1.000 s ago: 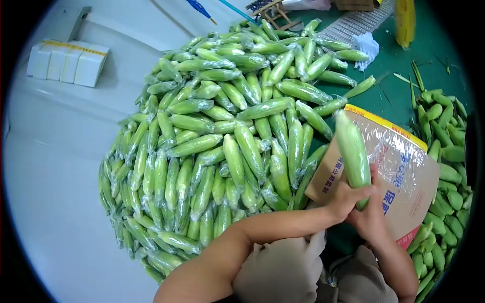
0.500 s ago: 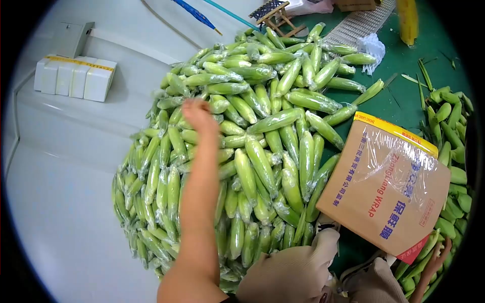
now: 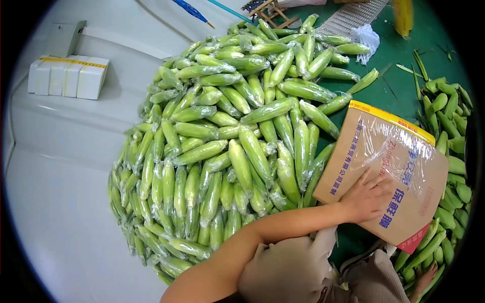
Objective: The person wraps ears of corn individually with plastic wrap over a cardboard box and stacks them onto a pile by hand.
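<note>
My left hand (image 3: 368, 197) lies on the brown cardboard box of cling wrap (image 3: 333, 184), its fingers spread over the clear plastic film on top. Nothing is held in it. At the lower right edge, my right hand (image 3: 427, 279) is among green unwrapped corn ears (image 3: 429, 247), touching the near side of that pile. Its fingers show only in part, so whether they grip an ear is unclear. To the left of the box, a large heap of film-wrapped corn ears (image 3: 252, 151) leans toward the pale wall.
White boxes bound with yellow tape (image 3: 70, 78) are by the wall at left. On the green floor (image 3: 389, 65) are a crumpled white cloth (image 3: 365, 44) and loose leaves. A small wooden stool (image 3: 270, 12) stands behind the heap. My knees (image 3: 288, 267) are close in front.
My left hand has moved from the upper left of the wrapped heap rightward and down onto the box. My right hand has shifted slightly lower and left. The camera view has shifted a little.
</note>
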The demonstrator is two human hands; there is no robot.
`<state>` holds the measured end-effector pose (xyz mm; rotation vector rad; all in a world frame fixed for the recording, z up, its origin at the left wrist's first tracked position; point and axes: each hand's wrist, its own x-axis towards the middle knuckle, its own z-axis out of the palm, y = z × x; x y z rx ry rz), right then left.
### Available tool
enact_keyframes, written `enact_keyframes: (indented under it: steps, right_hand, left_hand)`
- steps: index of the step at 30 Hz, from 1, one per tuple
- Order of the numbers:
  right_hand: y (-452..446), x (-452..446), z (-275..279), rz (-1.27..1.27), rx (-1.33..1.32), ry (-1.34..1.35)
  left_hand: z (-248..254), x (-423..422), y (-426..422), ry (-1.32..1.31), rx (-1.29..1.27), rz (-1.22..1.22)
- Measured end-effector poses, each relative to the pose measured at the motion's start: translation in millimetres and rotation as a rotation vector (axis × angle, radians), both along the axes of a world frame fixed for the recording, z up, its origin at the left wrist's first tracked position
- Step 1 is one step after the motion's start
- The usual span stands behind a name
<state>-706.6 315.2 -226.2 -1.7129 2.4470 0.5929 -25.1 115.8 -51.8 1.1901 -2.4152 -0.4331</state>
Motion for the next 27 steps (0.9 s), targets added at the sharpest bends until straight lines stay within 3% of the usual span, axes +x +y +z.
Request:
enact_keyframes:
  steps: [2,3,5,6,7,9,10,11,12,13,15,16,17,18,20,21,24,25,27]
  right_hand:
    - [-1.1,-12.5,-23.5,-0.034,-0.164,-0.292]
    - [-4.5,27.0,7.8,-0.099,-0.192,-0.53]
    - [5.0,25.6,35.1,-0.043,-0.133,-0.437]
    - [10.3,38.7,67.7,0.085,-0.258,-0.242]
    - [6.6,53.7,114.5,0.041,-0.206,-0.238]
    - [29.1,38.1,144.8,0.053,-0.464,-0.251]
    - [13.9,57.9,178.4,-0.147,-0.51,-0.373]
    - [-0.3,64.8,193.3,-0.186,-0.57,-0.392]
    - [-15.9,72.3,200.6,-0.027,-0.662,-0.396]
    - [-52.5,116.2,222.6,-0.079,-0.66,-0.576]
    - [-137.3,212.9,252.5,0.11,-0.493,-0.679]
    - [-182.9,263.7,259.4,0.256,-0.385,-0.66]
    - [-223.4,314.7,257.0,0.419,-0.463,-0.795]
    - [-260.6,347.3,244.3,0.628,-0.505,-0.856]
    - [-313.8,399.3,222.6,0.801,-0.496,-0.976]
    - [-326.0,414.9,226.2,0.784,-0.339,-0.92]
    - [-328.6,391.5,196.2,0.84,-0.462,-1.129]
    - [-315.3,368.3,198.3,0.69,-0.334,-1.184]
    - [-295.1,332.9,193.4,0.742,-0.264,-0.985]
  left_hand:
    - [-1.8,8.1,-1.1,0.002,-0.057,0.041]
    - [-8.5,3.4,1.0,0.052,-0.06,0.031]
    - [-19.2,6.4,-0.1,0.253,-0.045,-0.058]
    - [-4.7,7.2,-0.2,0.175,-0.084,-0.001]
    - [0.3,9.6,1.3,0.091,-0.047,0.04]
    - [3.5,11.9,1.5,0.112,-0.025,0.117]
    - [6.1,15.2,-0.7,0.115,-0.016,0.145]
    - [7.4,13.3,-4.9,0.134,-0.087,0.143]
    - [8.1,14.0,-9.1,0.153,-0.152,0.145]
    - [10.0,14.7,-14.7,0.174,-0.215,0.141]
    - [21.9,10.8,-41.6,0.273,-0.345,0.196]
    - [27.0,8.6,-62.9,0.315,-0.445,0.166]
    - [33.0,5.7,-82.8,0.359,-0.545,0.142]
    - [46.9,2.6,-96.7,0.203,-0.53,0.084]
    - [70.7,1.0,-113.1,-0.126,-0.482,-0.009]
    - [66.5,0.5,-121.6,-0.257,-0.318,-0.028]
    - [42.9,3.0,-138.1,-0.293,0.001,0.007]
    - [46.9,0.9,-138.3,-0.228,0.06,0.053]
    - [47.0,2.4,-141.3,-0.186,0.084,0.046]
